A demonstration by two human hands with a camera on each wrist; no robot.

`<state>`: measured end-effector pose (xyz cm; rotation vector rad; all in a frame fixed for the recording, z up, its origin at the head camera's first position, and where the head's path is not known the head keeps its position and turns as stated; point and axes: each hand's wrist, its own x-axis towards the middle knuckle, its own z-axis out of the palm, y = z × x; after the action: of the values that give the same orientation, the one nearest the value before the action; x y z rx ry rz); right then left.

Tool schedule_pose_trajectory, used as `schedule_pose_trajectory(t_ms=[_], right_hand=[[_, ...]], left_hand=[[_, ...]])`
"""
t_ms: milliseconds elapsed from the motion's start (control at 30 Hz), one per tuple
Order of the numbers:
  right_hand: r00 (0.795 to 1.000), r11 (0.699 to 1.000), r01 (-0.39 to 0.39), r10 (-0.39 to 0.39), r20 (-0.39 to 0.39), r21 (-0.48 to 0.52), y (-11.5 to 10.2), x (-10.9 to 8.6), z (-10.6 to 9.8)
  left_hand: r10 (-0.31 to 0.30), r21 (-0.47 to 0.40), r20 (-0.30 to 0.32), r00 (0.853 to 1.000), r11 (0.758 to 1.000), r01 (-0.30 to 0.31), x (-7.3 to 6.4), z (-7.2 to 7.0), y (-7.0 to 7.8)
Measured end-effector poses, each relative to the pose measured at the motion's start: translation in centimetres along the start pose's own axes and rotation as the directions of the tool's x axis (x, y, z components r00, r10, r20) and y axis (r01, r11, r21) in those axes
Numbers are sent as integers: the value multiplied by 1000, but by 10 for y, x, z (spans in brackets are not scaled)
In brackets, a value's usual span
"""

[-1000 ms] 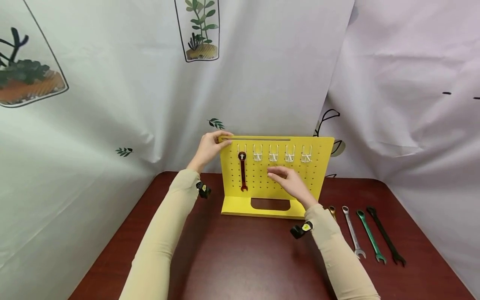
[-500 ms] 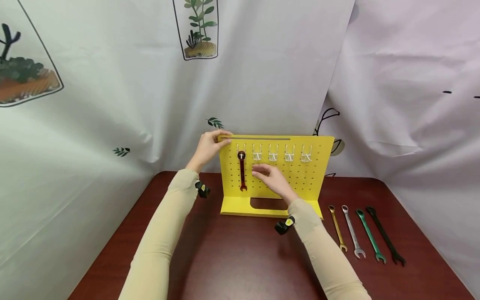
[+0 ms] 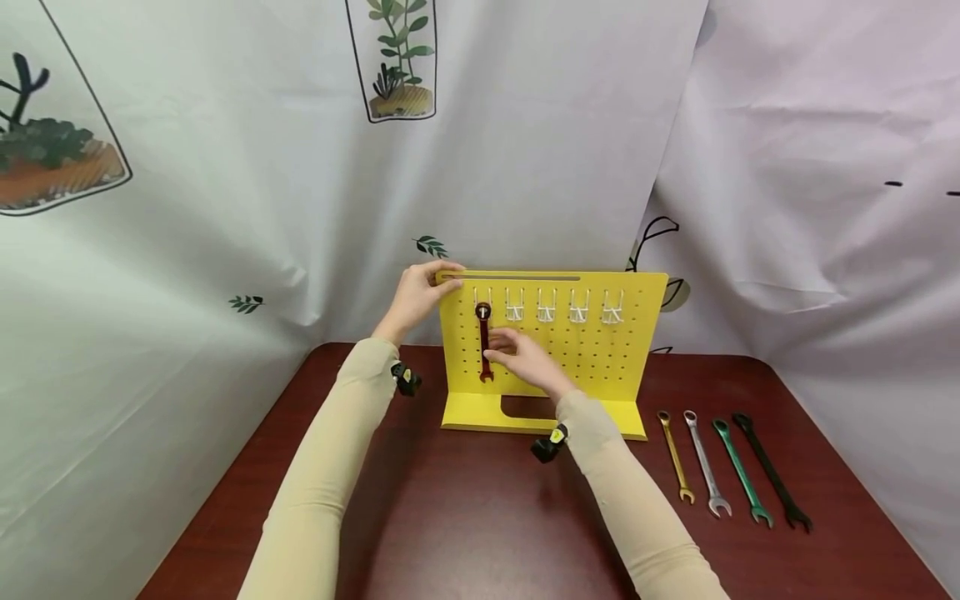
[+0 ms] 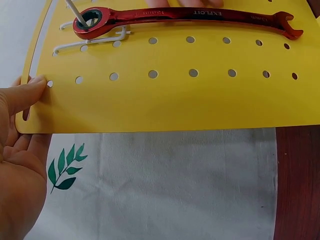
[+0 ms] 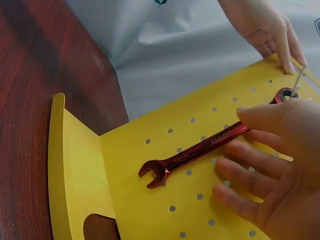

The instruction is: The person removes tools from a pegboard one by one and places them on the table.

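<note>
A red combination wrench [image 3: 485, 346] hangs by its ring end from a white hook on the yellow pegboard [image 3: 600, 358]. My left hand [image 3: 417, 298] grips the board's upper left corner, thumb on the front and fingers behind. My right hand [image 3: 527, 360] is at the wrench's right side, around the middle of its shaft. In the right wrist view, its thumb [image 5: 260, 117] overlaps the shaft, while the other fingers are spread and loosely bent over the board. From the left wrist view, fingertips [image 4: 192, 3] show right at the shaft's far edge, and the open end [image 4: 289, 26] points away.
Several more white hooks [image 3: 547, 310] run in a row along the board. To the right on the dark red table [image 3: 450, 517] lie a gold wrench [image 3: 677, 458], a silver wrench [image 3: 707, 462], a green wrench [image 3: 741, 471] and a black wrench [image 3: 771, 471]. A patterned cloth [image 3: 540, 150] hangs behind.
My right hand has moved left across the front of the pegboard to the red wrench, uncovering the gold wrench on the table. The left hand has stayed at the board's corner.
</note>
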<state>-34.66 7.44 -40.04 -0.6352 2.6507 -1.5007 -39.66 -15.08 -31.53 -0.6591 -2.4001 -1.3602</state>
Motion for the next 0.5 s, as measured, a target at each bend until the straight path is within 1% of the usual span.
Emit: schedule_pose_trajectory(t_ms=[100, 200, 367, 500], right_hand=[[1000, 999, -19, 20, 21, -28, -4, 1, 2], [999, 999, -32, 33, 29, -23, -6, 1, 4], [998, 998, -60, 60, -8, -1, -6, 0, 8], [998, 998, -60, 60, -31, 1, -7, -2, 9]], left_hand=[[11, 5, -7, 1000, 1000, -11, 1, -1, 0], [18, 11, -9, 1000, 1000, -18, 2, -1, -1], [14, 13, 2, 1000, 1000, -14, 2, -1, -2], [8, 18, -3, 1000, 1000, -8, 2, 0, 0]])
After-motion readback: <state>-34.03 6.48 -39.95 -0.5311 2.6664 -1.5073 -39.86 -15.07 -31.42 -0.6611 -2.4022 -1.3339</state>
